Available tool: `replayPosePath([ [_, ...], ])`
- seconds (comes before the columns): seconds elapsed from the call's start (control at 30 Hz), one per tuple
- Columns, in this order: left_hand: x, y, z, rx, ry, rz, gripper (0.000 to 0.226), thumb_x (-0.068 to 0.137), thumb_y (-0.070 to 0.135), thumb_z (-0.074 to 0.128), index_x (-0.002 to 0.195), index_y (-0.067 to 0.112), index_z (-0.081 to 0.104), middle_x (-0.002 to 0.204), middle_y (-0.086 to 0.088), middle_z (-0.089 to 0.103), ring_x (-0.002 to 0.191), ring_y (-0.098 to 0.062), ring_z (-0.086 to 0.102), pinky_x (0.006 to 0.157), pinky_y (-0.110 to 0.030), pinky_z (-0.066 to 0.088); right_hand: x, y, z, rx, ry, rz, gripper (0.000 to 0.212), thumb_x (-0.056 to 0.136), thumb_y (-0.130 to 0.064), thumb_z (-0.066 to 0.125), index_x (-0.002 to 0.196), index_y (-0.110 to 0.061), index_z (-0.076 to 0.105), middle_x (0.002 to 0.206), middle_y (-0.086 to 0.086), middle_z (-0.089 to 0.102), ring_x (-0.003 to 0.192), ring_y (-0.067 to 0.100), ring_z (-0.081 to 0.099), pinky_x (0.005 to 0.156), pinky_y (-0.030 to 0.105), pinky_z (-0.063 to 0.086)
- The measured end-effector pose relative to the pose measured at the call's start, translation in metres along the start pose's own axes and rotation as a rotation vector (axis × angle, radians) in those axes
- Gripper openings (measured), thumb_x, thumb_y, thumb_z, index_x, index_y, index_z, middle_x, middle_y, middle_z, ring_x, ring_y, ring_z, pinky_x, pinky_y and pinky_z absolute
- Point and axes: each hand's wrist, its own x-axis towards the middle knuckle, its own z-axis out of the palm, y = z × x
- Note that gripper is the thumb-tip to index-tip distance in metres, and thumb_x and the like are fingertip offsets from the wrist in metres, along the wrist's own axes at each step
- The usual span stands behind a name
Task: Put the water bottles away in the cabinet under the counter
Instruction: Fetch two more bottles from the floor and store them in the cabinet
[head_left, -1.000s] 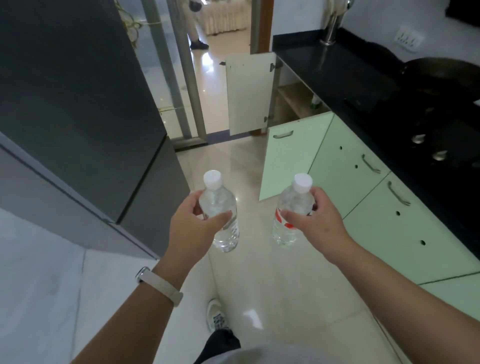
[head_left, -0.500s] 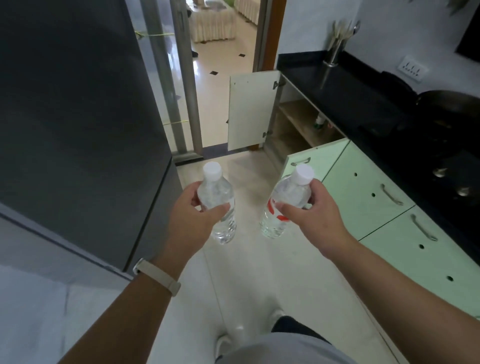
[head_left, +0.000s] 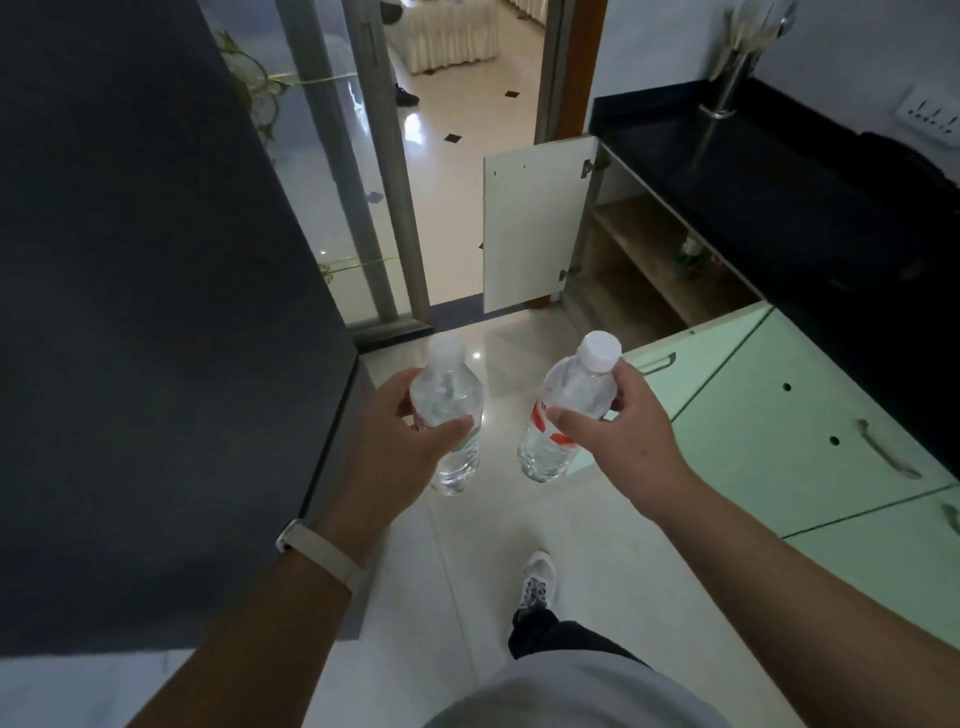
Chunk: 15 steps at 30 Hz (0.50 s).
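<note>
Nothing stowed yet: a water bottle (head_left: 450, 415) is gripped in the left hand (head_left: 402, 457) and a second bottle (head_left: 563, 415) in the right hand (head_left: 623, 447), held side by side but apart, with the open cabinet (head_left: 636, 249) (door swung wide) well ahead at 1 o'clock under the counter (head_left: 737, 176).

Dim kitchen, daylight glaring off the floor (head_left: 457, 171) beyond the doorway; wide-angle edges bend, slight blur.

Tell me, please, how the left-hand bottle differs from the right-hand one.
The left bottle stands nearly upright; the right bottle leans, cap to the right. The right bottle shows a red label; the left bottle shows almost none. Both are clear with white caps.
</note>
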Motion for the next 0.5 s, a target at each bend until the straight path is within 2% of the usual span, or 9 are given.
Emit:
replayPosePath([
  [0.1,0.050,0.016,0.013,0.057,-0.019,0.018,0.040,0.076,0.015,0.085,0.105,0.032,0.064,0.098,0.015,0.068,0.089,-0.001,0.066,0.068,-0.008,0.048,0.050,-0.003,-0.007,0.014,0.002,0.038,0.070,0.077,-0.035,0.082,0.135,-0.031,0.044,0.117,-0.014,0.054,0.101,0.008,0.056,0.080,0.022,0.046],
  [0.17,0.082,0.026,0.023,0.064,-0.028,0.036,0.044,0.076,0.015,0.086,0.101,0.041,0.061,0.095,0.020,0.068,0.087,0.006,0.065,0.071,-0.010,0.047,0.081,-0.005,-0.015,0.045,0.001,0.040,0.072,0.074,-0.035,0.083,0.135,-0.030,0.045,0.121,-0.011,0.056,0.106,0.011,0.058,0.084,0.025,0.050],
  [0.3,0.134,0.042,0.047,0.064,-0.029,0.047,0.052,0.075,0.020,0.087,0.119,0.030,0.062,0.106,0.018,0.068,0.096,0.002,0.065,0.076,-0.013,0.053,0.135,-0.014,-0.032,0.064,-0.013,0.040,0.067,0.072,-0.035,0.083,0.129,-0.034,0.047,0.115,-0.014,0.058,0.102,0.008,0.060,0.085,0.027,0.051],
  [0.37,0.157,0.048,0.057,0.046,-0.036,0.061,0.050,0.076,0.019,0.086,0.119,0.027,0.061,0.107,0.016,0.067,0.097,0.001,0.064,0.073,-0.008,0.051,0.159,-0.019,-0.038,0.063,-0.004,0.024,0.060,0.075,-0.032,0.083,0.122,-0.037,0.047,0.107,-0.022,0.057,0.096,0.003,0.060,0.079,0.020,0.048],
  [0.5,0.200,0.053,0.070,0.038,-0.062,0.075,0.049,0.078,0.018,0.085,0.115,0.034,0.057,0.104,0.020,0.064,0.095,0.006,0.062,0.071,-0.003,0.047,0.199,-0.027,-0.043,0.063,0.036,0.032,0.055,0.077,-0.029,0.083,0.117,-0.039,0.046,0.100,-0.029,0.054,0.087,-0.010,0.060,0.064,0.010,0.042],
])
